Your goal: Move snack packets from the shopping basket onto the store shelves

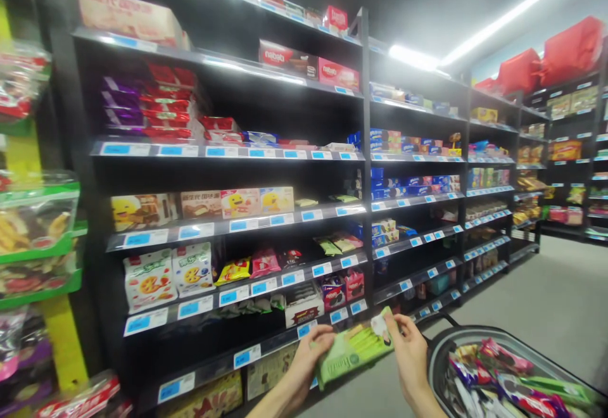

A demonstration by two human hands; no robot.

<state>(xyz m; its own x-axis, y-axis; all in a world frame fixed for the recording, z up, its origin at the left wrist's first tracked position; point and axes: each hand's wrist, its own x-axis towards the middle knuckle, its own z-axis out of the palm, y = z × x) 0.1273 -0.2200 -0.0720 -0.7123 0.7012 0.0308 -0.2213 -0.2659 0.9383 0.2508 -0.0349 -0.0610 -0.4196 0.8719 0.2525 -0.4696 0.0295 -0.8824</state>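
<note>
A light green snack packet (349,356), with pale sticks pictured on its front, is stretched between my two hands in front of the shelf. My left hand (304,367) grips its left end, thumb on top. At the other end, the fingers of my right hand (403,348) pinch the packet's upper right corner. The packet is tilted, its right end higher. Just right of my right hand stands a grey basket (433,358) holding several colourful snack packets, one of them green (555,389).
Tall black shelves (368,152) with blue price tags run from the left into the distance. Boxed Nabati wafers (289,57), white cookie bags (149,278) and several other snacks stand on them. Hanging bags (35,234) are at far left. Grey floor (536,291) extends behind the basket.
</note>
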